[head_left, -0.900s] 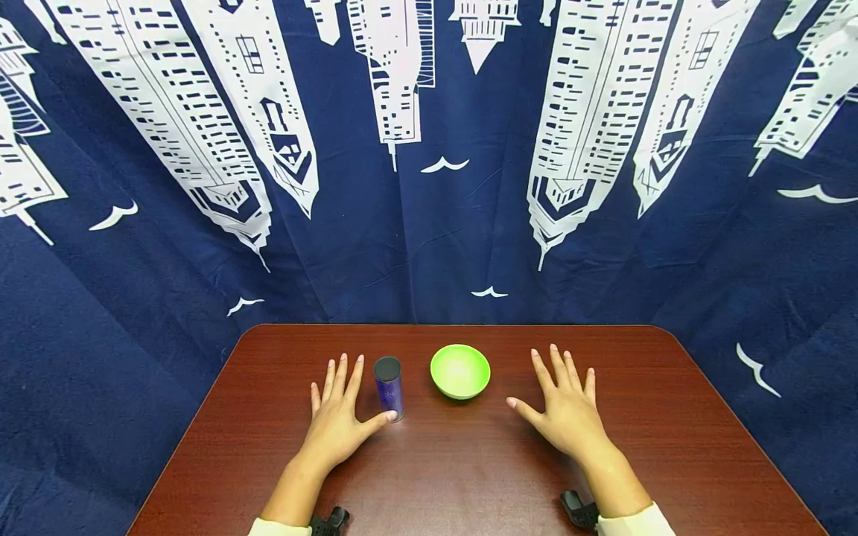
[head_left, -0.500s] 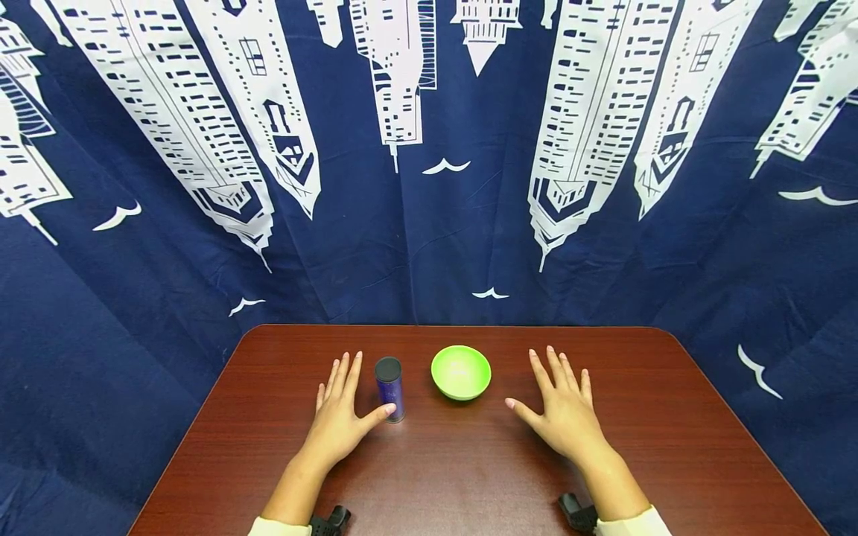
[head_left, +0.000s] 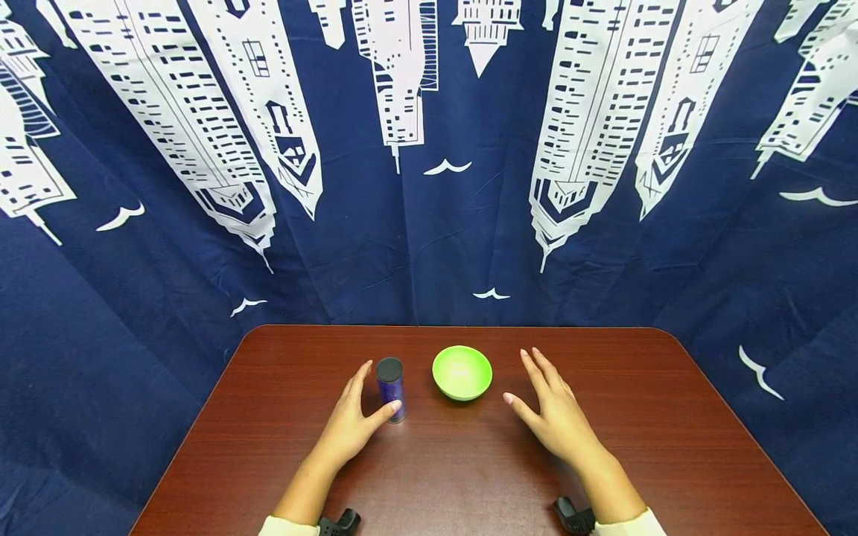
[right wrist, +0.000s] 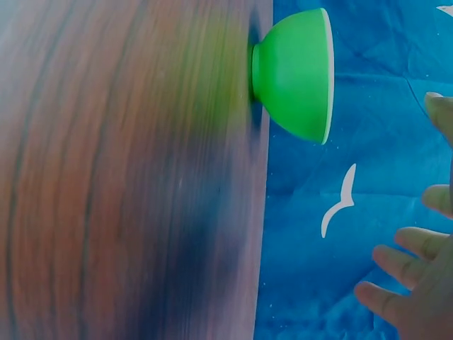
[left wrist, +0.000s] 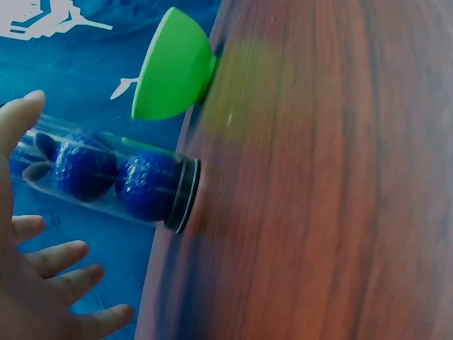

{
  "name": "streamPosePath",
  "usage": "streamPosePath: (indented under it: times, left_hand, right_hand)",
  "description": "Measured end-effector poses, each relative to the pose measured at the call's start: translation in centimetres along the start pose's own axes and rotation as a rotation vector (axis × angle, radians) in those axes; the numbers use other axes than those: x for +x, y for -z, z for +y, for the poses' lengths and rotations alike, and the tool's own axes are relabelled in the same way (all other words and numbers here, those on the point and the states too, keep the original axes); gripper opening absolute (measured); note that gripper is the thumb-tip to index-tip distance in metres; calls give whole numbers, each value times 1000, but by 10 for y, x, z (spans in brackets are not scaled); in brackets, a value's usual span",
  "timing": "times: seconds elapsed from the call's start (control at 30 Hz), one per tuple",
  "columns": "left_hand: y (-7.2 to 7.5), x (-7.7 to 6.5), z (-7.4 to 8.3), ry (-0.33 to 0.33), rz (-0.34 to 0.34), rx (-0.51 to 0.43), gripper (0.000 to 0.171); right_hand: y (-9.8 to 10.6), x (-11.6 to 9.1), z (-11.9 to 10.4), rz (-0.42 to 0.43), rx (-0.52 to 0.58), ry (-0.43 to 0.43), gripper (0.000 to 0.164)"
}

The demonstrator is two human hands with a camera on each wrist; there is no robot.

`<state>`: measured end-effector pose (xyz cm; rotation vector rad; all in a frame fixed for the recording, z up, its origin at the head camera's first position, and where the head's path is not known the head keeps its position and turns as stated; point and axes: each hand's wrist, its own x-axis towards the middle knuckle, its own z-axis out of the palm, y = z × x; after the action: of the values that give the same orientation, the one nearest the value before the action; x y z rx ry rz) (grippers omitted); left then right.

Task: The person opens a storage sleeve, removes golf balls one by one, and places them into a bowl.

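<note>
A clear tube (head_left: 390, 388) with a black cap stands upright on the table, and the left wrist view shows dark blue dimpled balls (left wrist: 85, 170) inside it. My left hand (head_left: 348, 428) is at the tube's left side, with the thumb overlapping the tube's lower part in the head view. In the left wrist view its fingers (left wrist: 60, 258) are spread beside the tube, not wrapped round it. To the tube's right sits a light green bowl (head_left: 462, 372), upright. My right hand (head_left: 559, 420) hovers right of the bowl, fingers relaxed and holding nothing.
Both hands are over a brown wood-grain table (head_left: 456, 476) with rounded far corners. Behind it hangs a dark blue cloth (head_left: 456, 231) printed with white buildings and birds. A black wrist camera (head_left: 340, 523) is strapped at the left wrist, another (head_left: 573, 515) at the right.
My left hand has shifted right and turned toward the tube, its fingers drawing together. The right hand has turned inward toward the bowl, fingers closer together. Tube and bowl stay on the table.
</note>
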<state>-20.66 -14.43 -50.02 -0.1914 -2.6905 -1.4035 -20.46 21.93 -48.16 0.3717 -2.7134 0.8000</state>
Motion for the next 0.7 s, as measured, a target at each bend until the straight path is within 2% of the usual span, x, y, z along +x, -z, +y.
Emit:
streamPosePath:
  times: [0.2,0.33,0.5,0.7]
  left_hand:
    - [-7,1,1,-14,27,-52,83]
    - [-10,2,2,-22,27,-82,79]
    - [-14,3,3,-24,33,-92,75]
    - [-18,5,3,-24,37,-92,65]
  right_hand:
    - [-1,-1,-7,-7,64,27,76]
    - [-1,-1,-12,-22,111,28,74]
    - [-3,-2,-17,-38,148,18,71]
    - [-7,-4,-23,-26,193,58,69]
